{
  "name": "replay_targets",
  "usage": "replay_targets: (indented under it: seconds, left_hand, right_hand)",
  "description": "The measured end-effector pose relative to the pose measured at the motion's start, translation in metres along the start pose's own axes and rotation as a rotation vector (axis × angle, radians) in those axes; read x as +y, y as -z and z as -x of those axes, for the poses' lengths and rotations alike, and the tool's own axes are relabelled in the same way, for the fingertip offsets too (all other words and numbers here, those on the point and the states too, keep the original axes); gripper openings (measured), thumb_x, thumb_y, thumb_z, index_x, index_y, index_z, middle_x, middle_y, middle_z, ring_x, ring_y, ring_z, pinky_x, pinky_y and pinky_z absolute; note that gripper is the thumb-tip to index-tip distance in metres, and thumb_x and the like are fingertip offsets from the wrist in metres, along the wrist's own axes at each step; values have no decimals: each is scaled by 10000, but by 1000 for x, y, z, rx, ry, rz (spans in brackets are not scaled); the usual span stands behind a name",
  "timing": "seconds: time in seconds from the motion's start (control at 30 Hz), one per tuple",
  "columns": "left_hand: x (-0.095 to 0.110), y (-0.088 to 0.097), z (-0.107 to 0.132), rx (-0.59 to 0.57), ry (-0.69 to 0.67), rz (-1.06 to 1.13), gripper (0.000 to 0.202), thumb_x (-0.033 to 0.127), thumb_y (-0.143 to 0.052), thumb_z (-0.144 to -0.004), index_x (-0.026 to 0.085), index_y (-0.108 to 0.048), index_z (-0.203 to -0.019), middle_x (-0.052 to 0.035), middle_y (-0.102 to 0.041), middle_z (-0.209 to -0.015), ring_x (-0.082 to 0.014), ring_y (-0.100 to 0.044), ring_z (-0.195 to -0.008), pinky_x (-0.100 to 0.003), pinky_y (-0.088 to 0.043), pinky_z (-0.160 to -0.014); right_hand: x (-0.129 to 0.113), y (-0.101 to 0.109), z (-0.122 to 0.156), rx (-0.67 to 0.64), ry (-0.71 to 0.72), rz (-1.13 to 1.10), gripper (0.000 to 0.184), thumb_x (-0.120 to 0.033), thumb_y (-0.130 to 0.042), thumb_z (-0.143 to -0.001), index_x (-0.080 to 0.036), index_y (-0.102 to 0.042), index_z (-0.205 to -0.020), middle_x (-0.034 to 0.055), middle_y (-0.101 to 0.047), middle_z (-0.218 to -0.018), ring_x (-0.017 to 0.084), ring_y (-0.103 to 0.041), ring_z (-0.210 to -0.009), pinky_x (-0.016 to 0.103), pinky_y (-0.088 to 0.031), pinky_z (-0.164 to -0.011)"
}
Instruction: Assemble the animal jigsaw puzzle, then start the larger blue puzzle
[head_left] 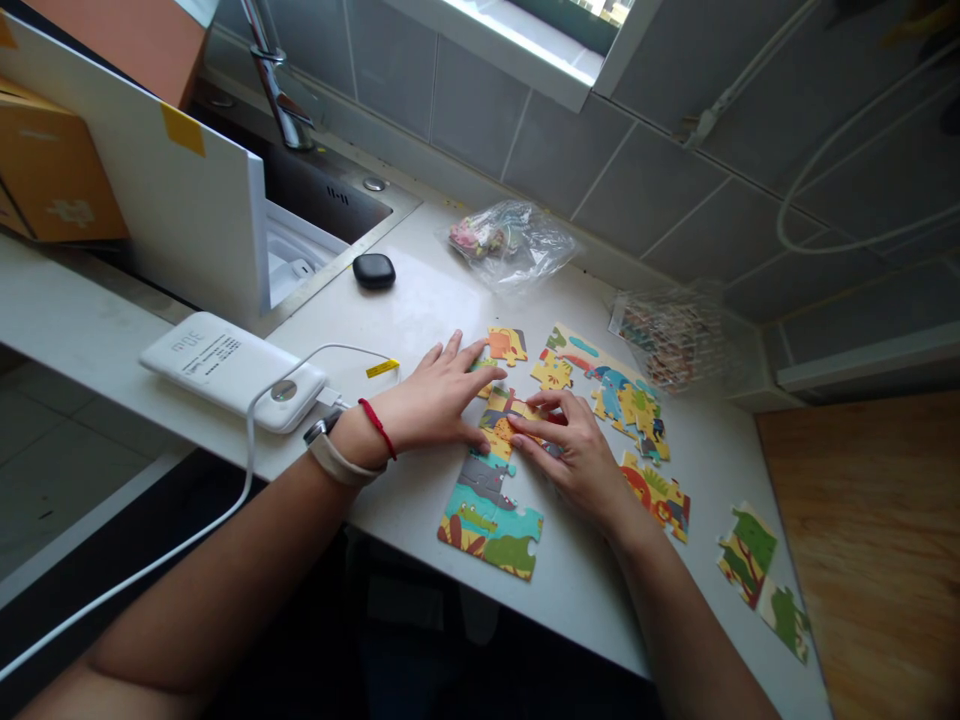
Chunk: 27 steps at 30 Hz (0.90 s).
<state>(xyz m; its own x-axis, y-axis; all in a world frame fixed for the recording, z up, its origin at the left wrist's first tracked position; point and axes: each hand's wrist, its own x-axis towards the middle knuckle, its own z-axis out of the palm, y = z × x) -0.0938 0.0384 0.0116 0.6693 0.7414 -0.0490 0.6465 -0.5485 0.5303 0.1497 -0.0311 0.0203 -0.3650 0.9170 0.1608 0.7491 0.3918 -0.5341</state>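
My left hand lies flat with fingers stretched out, pressing on the upper end of a joined strip of colourful jigsaw pieces on the white counter. My right hand rests against the strip's right side, its fingers bent and pressed on a yellow-orange piece. A single orange piece lies just beyond my left fingertips. A larger joined section lies beyond my right hand, and another small section sits right of my right wrist.
A white power bank with a cable lies at the left near a sink. A black case, two clear bags of pieces, and loose joined pieces sit around. A wooden surface adjoins at right.
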Motion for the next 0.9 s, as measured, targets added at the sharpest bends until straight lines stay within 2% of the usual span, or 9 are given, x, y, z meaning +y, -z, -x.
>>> replay_targets:
  seconds: [0.13,0.23,0.37,0.43,0.63,0.8,0.9]
  left_hand:
    - [-2,-2,0,48,-28,3,680,490,-828,-854,259,-576,-1442,-186,-365,-1667,-516,-197,-1578,-709,-287,-1212]
    - [-3,-3,-1,85,16,-35,538,451,-725,-952,260,-584,-1435,-180,-391,-1650,-508,-221,-1573,-707,-300,-1204]
    - [-4,-2,-2,96,56,-39,588,429,-753,-930,244,-567,-1457,-189,-387,-1650,-513,-227,-1569,-694,-305,-1210]
    - [-3,-2,-2,107,45,-21,597,417,-760,-923,242,-562,-1458,-187,-385,-1653,-507,-228,-1571,-693,-306,-1212]
    - [10,-5,-3,173,-16,-23,596,354,-807,-883,256,-576,-1424,-155,-414,-1645,-477,-234,-1580,-674,-328,-1215]
    - [19,-9,-4,217,98,-46,607,427,-864,-823,231,-635,-1349,-179,-495,-1569,-534,-271,-1545,-707,-362,-1170]
    - [23,-9,-4,213,72,-65,565,350,-854,-839,235,-645,-1352,-163,-491,-1573,-508,-275,-1553,-665,-369,-1187]
  right_hand:
    - [3,2,0,6,-13,-7,246,-334,-679,-994,-355,-789,-1213,94,-643,-1229,281,-617,-1138,523,-585,-978]
    - [8,8,-1,72,-38,-1,262,-316,-623,-1018,-314,-771,-1235,101,-662,-1199,273,-644,-1128,520,-564,-1012]
    - [12,19,-4,234,-67,-4,222,-306,-603,-1019,-288,-779,-1154,89,-697,-1122,261,-675,-1096,487,-565,-1007]
    - [12,24,-4,262,-81,-4,201,-318,-617,-1010,-285,-780,-1123,82,-707,-1103,259,-685,-1083,472,-575,-989]
    - [9,29,-1,144,-100,-24,181,-345,-639,-999,-265,-775,-1089,72,-714,-1062,229,-707,-930,417,-604,-863]
    - [6,23,-1,81,-133,-61,208,-384,-613,-1017,-263,-765,-1089,76,-703,-1069,218,-707,-906,379,-613,-815]
    - [4,18,-2,33,-96,-42,172,-362,-644,-1001,-254,-768,-1047,72,-695,-1004,226,-693,-910,390,-591,-829]
